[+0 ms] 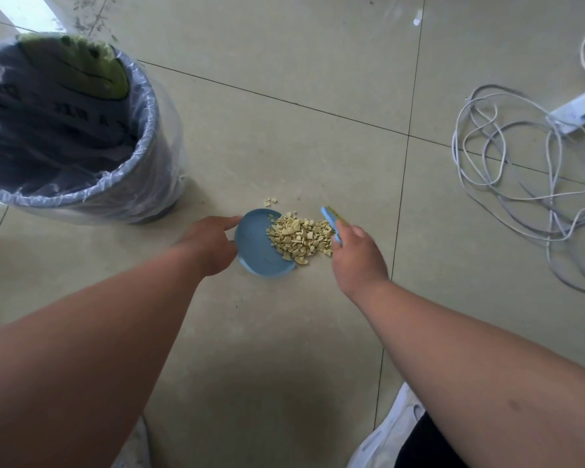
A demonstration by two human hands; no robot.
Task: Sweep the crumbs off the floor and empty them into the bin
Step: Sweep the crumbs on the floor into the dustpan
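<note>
Crumbs (299,238) heaped half on the dustpan (258,246) lip, half on the floor (284,332), left hand (210,243) gripping the pan, right hand (357,253) pinching the brush (331,220) — likely to scatter past the far rim, away from the bin (81,130) far left, with a hard stroke.

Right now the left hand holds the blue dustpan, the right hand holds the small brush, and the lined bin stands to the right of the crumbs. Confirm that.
Not quite. In the head view the lined bin stands to the left of the crumbs, not the right. The left hand does hold the blue dustpan, and the right hand the small brush.
</note>
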